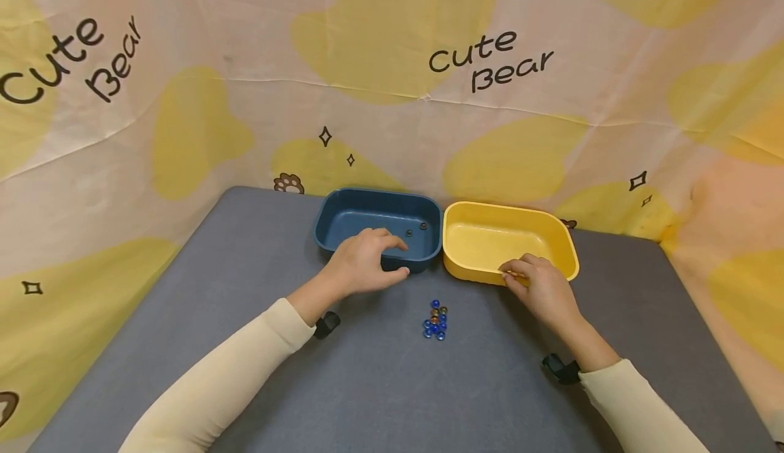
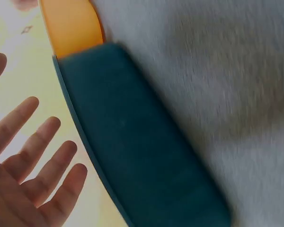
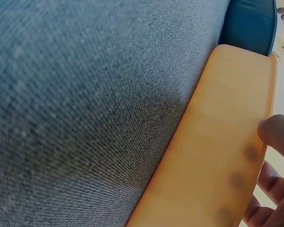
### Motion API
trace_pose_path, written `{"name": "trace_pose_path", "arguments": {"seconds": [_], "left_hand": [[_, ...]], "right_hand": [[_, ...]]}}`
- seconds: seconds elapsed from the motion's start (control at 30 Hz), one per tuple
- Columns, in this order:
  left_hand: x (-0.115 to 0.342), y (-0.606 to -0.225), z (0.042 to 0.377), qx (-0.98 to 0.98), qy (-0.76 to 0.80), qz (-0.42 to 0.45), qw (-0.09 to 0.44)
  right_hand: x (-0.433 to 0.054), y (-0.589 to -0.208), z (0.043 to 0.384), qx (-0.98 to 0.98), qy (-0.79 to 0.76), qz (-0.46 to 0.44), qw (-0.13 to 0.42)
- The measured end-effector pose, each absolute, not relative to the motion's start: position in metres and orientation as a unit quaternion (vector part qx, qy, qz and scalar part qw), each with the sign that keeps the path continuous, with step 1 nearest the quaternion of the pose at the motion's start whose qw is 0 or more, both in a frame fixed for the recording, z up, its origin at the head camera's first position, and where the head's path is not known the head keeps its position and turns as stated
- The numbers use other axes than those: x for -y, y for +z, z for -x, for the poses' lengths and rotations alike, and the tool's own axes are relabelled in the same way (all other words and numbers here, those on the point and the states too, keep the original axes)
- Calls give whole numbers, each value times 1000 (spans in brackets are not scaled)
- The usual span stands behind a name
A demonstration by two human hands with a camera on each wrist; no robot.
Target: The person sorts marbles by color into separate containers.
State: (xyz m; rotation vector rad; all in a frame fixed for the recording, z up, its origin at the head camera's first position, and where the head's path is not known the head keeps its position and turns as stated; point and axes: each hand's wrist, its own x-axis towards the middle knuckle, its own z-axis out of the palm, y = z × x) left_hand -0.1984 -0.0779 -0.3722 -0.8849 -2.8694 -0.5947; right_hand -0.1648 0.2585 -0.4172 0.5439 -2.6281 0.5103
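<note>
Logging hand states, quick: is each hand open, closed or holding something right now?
Left hand: open, holding nothing visible, near the blue bin.
Right hand: holding the yellow bin by its near rim.

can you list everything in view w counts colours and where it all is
table: one, grey, under everything
blue bin: one, dark blue, far side of the table, left
yellow bin: one, yellow, right beside the blue bin
loose marbles: about ten, mostly blue, some amber, on the table in front of the bins
binned marbles: two visible, dark, inside the blue bin
backdrop: one, pale pink and yellow, "Cute Bear" print, behind the table
wrist devices: two, black, one at each wrist
sleeves: two, cream, on both arms
left hand: one, bare, at the blue bin's near side
right hand: one, bare, at the yellow bin's near rim
</note>
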Motion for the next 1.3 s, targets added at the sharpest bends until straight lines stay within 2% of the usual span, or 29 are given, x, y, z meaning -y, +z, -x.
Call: {"name": "trace_pose_path", "arguments": {"seconds": [0.37, 0.73, 1.3], "left_hand": [[49, -380, 182, 921, -188, 342, -4], [20, -398, 183, 908, -146, 386, -71], [5, -421, 188, 910, -114, 391, -81]], "right_hand": [[-257, -416, 166, 940, 184, -203, 205], [-257, -417, 168, 941, 180, -202, 203], [-259, -417, 166, 941, 176, -202, 205]]}}
